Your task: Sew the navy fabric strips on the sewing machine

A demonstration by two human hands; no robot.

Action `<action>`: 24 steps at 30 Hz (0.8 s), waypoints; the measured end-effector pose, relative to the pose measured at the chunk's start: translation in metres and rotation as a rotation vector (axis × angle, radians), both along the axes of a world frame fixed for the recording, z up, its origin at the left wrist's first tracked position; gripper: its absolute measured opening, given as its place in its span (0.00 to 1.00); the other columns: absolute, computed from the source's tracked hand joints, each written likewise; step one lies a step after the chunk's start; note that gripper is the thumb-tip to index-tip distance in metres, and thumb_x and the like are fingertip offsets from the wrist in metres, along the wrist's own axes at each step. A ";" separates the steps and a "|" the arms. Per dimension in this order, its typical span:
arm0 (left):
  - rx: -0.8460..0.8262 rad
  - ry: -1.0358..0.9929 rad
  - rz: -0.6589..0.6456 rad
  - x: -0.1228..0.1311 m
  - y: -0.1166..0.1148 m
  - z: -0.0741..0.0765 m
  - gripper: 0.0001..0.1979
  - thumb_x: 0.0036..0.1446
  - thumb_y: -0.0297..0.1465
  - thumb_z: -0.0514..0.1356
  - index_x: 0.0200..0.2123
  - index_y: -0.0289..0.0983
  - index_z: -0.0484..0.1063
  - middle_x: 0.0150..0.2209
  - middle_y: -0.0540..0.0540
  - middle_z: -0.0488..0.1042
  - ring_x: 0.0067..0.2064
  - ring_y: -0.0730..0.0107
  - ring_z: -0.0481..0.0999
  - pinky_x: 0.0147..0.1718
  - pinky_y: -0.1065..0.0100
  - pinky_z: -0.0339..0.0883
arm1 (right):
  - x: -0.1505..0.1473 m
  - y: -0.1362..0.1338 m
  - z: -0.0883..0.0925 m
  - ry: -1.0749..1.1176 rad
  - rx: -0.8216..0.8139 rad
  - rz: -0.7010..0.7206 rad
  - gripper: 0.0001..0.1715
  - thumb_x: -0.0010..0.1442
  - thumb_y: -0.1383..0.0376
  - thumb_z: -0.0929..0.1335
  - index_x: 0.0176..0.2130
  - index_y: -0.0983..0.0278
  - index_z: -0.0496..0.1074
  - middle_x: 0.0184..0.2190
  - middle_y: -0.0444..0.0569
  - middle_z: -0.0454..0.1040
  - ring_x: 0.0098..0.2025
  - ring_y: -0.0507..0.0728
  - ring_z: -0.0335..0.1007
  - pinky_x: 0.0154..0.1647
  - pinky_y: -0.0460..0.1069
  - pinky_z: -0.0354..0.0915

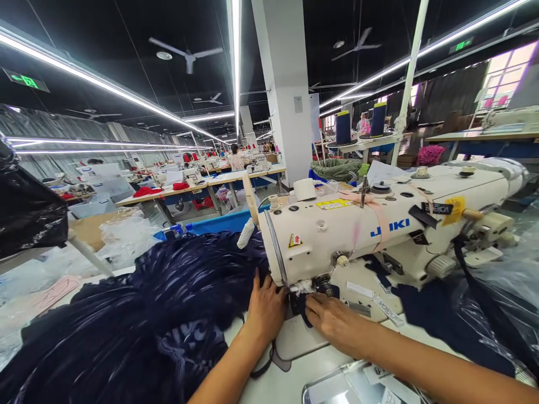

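At the needle end of a white sewing machine (324, 235), a small piece of navy fabric (300, 307) lies under the presser foot. My right hand (332, 321) is closed, its fingertips pinching the near right edge of that piece. Just left of the needle is my left hand (268, 303), fingers apart and pointing forward, fingertips down against the dark cloth; its thumb is hidden. A large heap of navy garments with straps (168, 286) spreads left of the machine and reaches my left hand. One thin dark strap (263, 367) hangs below my left wrist.
More navy fabric (438, 320) and clear plastic lie right of the machine. White labels (387, 310) rest on its bed. A clear-lidded box (345, 384) sits at the front edge. Behind stand thread cones (343, 128), a pillar (288, 84) and other sewing tables.
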State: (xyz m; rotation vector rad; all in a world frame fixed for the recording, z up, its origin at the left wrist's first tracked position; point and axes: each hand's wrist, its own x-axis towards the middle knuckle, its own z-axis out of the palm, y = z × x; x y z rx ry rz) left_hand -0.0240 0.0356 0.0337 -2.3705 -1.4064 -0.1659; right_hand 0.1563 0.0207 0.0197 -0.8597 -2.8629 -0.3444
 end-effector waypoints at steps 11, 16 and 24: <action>0.000 0.011 -0.011 0.000 0.010 -0.002 0.13 0.53 0.23 0.53 0.40 0.37 0.72 0.42 0.40 0.72 0.47 0.54 0.67 0.51 0.44 0.47 | -0.007 0.004 -0.012 0.078 0.120 -0.041 0.12 0.47 0.80 0.64 0.32 0.71 0.69 0.33 0.56 0.69 0.35 0.59 0.66 0.28 0.49 0.64; -0.024 0.029 0.033 0.000 0.009 0.001 0.14 0.53 0.23 0.52 0.42 0.37 0.71 0.44 0.40 0.72 0.47 0.55 0.67 0.51 0.45 0.48 | 0.003 0.009 -0.003 0.091 0.090 -0.023 0.16 0.46 0.82 0.63 0.35 0.71 0.70 0.36 0.56 0.70 0.36 0.58 0.66 0.35 0.50 0.63; 0.006 0.052 -0.073 0.000 -0.051 0.026 0.10 0.48 0.25 0.56 0.35 0.35 0.73 0.34 0.42 0.75 0.39 0.60 0.72 0.47 0.57 0.59 | 0.028 0.030 -0.003 0.147 0.077 -0.033 0.14 0.57 0.74 0.59 0.37 0.67 0.71 0.30 0.52 0.71 0.34 0.57 0.65 0.36 0.50 0.61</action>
